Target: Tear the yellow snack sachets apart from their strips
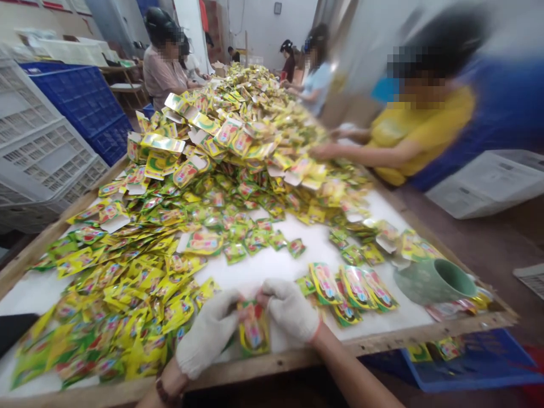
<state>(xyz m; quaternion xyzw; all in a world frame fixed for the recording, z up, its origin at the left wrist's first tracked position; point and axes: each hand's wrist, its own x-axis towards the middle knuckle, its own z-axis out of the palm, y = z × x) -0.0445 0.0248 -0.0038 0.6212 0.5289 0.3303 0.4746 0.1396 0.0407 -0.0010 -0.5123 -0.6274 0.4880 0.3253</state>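
- At the table's near edge (280, 362), the left hand (209, 328) and the right hand (292, 310), both in white gloves, pinch the two upper corners of one packet (254, 334), keeping it upright between them; its pink and blue lettering is too blurred to read.
- Just beside the right hand, a few larger printed packets (357, 289) lie on the white tabletop, with similar pinkish lettering on yellow and green, also illegible.
- Left of the left hand spreads a thick layer of yellow-green packets (127, 317), their labels facing many ways.
- Near the right corner of the table sits a green container (412, 283), pale marks on its side; below the tabletop, a blue crate (471, 362) holds some packets.
- Beyond the hands, small packets (255, 235) give way to a high heap of yellow cartons (238, 136), several with white flaps open, their print unreadable.
- Alongside the heap, a person in yellow (412, 136) reaches in from the right; other people work farther back.
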